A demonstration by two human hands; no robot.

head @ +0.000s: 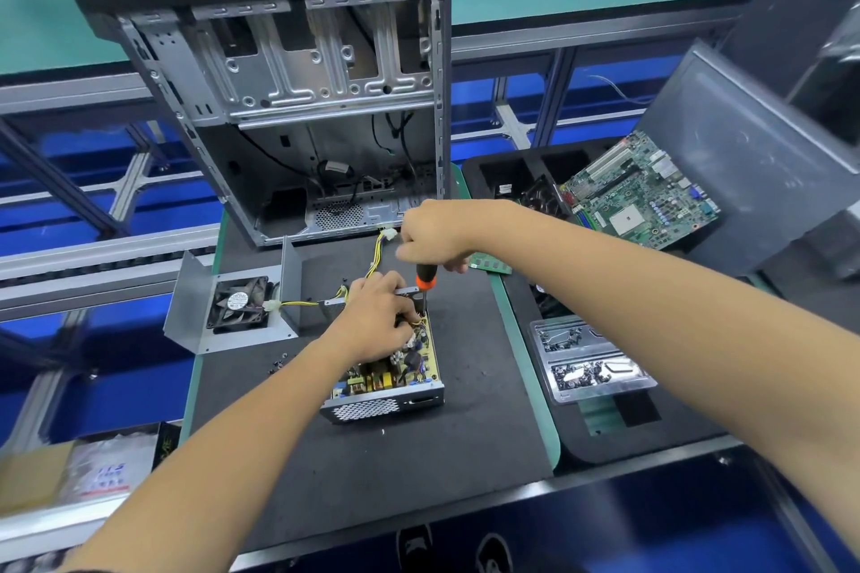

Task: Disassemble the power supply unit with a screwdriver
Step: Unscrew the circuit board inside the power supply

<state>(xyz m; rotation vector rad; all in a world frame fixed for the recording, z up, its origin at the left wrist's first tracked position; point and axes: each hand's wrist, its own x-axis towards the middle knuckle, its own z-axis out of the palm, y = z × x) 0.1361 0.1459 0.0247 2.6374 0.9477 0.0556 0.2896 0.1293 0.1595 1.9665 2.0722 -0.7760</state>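
Observation:
The power supply unit (388,379) lies open on the black mat (372,470), its yellow circuit board and parts exposed, its perforated grille facing me. My left hand (374,316) rests on the board's far end, fingers curled among the components and wires. My right hand (435,235) grips the top of a black and orange screwdriver (426,279), which stands upright with its tip down at the unit's far right corner. The unit's removed metal cover with a black fan (242,305) lies to the left, joined by yellow wires.
An empty computer case (288,74) stands upright behind the mat. A green motherboard (642,191) lies in a black tray at right, beside a grey side panel (754,154). A clear tray of screws (588,358) sits near right. Loose screws (279,363) dot the mat.

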